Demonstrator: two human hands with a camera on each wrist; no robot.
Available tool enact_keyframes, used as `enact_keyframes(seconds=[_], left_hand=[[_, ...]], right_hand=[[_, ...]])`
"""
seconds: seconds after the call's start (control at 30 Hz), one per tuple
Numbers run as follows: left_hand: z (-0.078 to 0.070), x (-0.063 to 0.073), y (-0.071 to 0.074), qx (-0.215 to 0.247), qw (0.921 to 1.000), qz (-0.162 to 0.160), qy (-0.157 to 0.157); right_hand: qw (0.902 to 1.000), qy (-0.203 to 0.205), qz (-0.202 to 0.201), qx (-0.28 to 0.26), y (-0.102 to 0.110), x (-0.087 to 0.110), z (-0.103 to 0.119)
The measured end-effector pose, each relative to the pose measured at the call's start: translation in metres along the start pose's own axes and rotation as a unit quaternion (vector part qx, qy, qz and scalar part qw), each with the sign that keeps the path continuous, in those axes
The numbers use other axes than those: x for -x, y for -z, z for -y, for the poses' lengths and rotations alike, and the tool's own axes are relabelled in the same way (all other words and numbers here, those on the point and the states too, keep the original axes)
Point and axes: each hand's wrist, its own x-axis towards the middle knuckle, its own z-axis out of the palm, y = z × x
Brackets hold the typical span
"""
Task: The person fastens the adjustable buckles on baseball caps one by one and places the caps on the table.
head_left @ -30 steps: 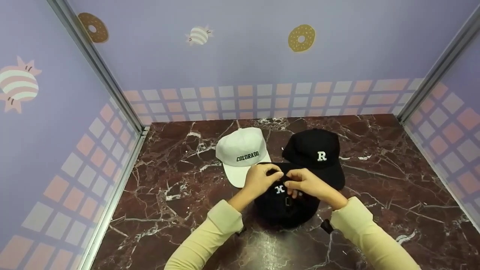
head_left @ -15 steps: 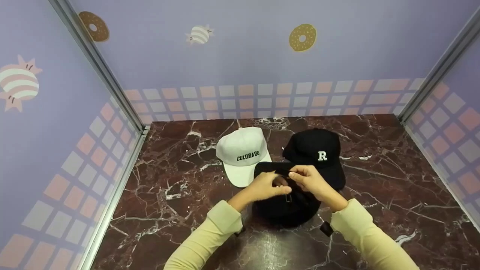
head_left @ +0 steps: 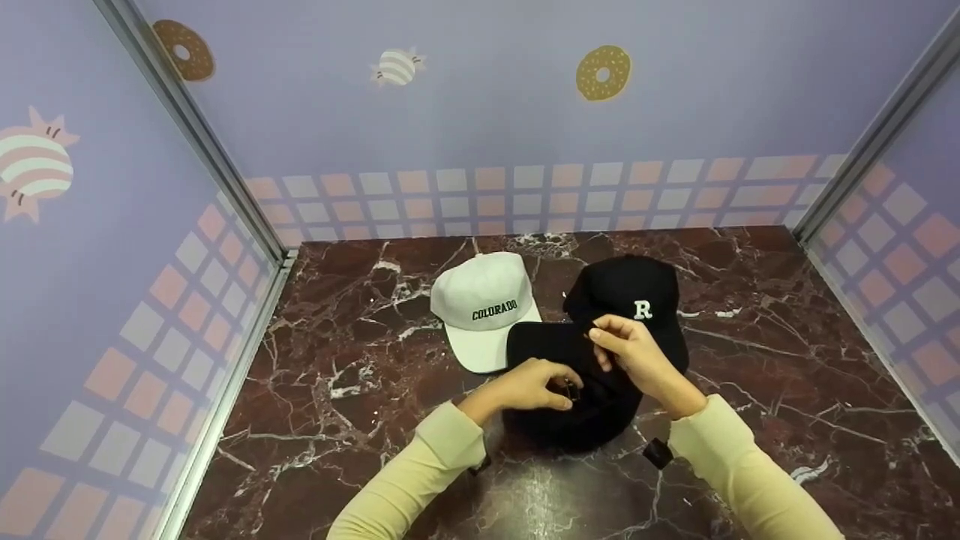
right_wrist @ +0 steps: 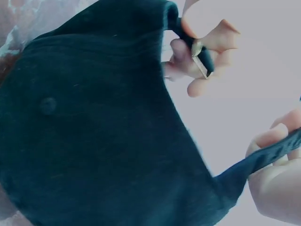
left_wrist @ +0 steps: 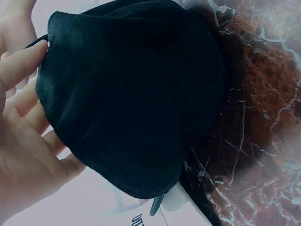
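Observation:
A black baseball cap [head_left: 570, 431] lies nearest the person in the head view, its brim [head_left: 544, 341] pointing away. At its back opening, my left hand [head_left: 529, 386] pinches the short strap end that carries a metal buckle [right_wrist: 200, 59]. The long strap [right_wrist: 263, 157] is in the grip of my right hand [head_left: 637, 356], held up and away from the buckle. The two strap ends are apart. In the left wrist view the cap's dark crown [left_wrist: 131, 94] fills the middle, with the left thumb at its edge.
A white cap [head_left: 480, 289] lettered COLORADO sits behind at the left, partly overlapped by the held cap's brim. Behind at the right is another black cap [head_left: 622, 285] with a white R. All are on a dark red marbled table [head_left: 337, 442], with patterned walls [head_left: 480, 112] around it.
My hands have moved apart: the right one up and to the right with the long strap, the left one down toward the person with the buckle. The other two caps have stayed put.

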Motion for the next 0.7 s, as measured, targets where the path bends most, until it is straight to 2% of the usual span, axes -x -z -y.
enact_keyframes(seconds=[0.17,0.4,0.57,0.7], left_hand=[[0.005,0.000,0.002,0.037,0.9988,0.016,-0.027],[0.011,0.001,0.006,0.088,0.9939,0.035,-0.057],[0.013,0.002,0.006,0.124,0.9905,0.028,-0.052],[0.013,0.004,0.006,0.146,0.9879,0.011,-0.052]], right_hand=[[0.9990,0.023,0.028,-0.028,0.000,0.002,0.007],[0.9938,0.038,0.100,0.031,0.002,0.002,0.005],[0.9875,0.028,0.139,0.068,0.004,0.002,0.001],[0.9866,0.000,0.147,0.070,0.006,0.002,-0.004]])
